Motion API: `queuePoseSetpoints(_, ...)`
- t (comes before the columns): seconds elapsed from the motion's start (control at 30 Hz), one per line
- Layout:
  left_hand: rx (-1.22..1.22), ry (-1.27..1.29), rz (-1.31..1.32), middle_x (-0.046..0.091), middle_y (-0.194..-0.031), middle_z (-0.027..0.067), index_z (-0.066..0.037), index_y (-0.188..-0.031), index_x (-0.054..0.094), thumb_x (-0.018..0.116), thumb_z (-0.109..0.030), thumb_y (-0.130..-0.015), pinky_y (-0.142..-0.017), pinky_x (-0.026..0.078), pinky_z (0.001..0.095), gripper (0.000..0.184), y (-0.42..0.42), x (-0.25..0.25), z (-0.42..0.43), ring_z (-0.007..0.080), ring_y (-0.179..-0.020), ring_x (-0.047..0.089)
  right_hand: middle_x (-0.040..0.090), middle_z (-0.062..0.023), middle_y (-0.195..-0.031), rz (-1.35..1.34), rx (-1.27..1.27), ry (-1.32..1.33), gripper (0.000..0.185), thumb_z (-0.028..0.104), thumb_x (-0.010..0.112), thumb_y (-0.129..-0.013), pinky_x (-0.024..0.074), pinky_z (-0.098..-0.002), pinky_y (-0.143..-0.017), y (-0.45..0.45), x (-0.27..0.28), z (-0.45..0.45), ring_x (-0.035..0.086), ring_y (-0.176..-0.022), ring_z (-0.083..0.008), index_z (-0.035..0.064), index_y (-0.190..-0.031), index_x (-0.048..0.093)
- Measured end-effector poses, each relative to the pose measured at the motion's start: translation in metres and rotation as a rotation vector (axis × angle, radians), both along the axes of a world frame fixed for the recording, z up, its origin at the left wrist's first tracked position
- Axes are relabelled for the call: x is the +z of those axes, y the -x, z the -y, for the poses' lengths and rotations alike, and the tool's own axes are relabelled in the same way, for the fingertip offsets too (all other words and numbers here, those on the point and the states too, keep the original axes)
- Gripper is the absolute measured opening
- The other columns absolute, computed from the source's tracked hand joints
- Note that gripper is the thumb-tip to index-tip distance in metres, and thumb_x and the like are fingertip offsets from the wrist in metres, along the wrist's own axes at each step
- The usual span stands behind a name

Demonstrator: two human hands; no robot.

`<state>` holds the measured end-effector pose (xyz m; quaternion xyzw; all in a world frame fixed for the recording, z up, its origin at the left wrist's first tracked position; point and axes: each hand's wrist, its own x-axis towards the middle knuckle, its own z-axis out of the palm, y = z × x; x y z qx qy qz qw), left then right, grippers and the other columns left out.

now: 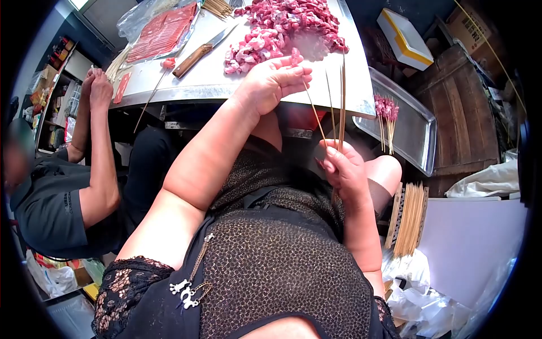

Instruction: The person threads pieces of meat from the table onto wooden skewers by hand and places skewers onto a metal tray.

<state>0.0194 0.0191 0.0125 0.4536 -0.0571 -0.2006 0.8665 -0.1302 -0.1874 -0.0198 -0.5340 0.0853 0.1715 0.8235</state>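
Note:
My left hand [276,82] is over the front edge of the white table [209,85], its fingers closed on a small piece of meat [296,55] at the tip of a thin skewer. Lower and to the right, my right hand [342,164] grips several wooden skewers [342,101]; they fan upward from its fingers, and one slants to the piece of meat. Behind my left hand lies a large pile of cut pink meat [282,28]. A wooden-handled knife [195,59] rests left of the pile.
A metal tray [409,127] at the right bears loaded skewers [387,113]. Bare skewers [410,217] fill a holder below it. At the left sits another person [62,192], hands raised near the table. Sliced red meat [164,34] lies on plastic at the back left.

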Motion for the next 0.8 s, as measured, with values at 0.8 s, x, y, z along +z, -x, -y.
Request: queuePoseSetpoints(0.8,0.246,0.291,-0.017,0.06,-0.076,0.0095,-0.005,-0.095,0.051,0.036,-0.019,-0.094,-0.074,0.052,0.0451,0.02,0.027,-0.027,0.042,0.0237,-0.072,0.061,0.05,0.0051,-0.064,0.285,-0.174,0.323,0.019,0.008,0.053,-0.093,0.0344,-0.0175,-0.047,-0.001,-0.026,-0.024,0.042,-0.052,-0.0024,0.001,-0.108,0.06)
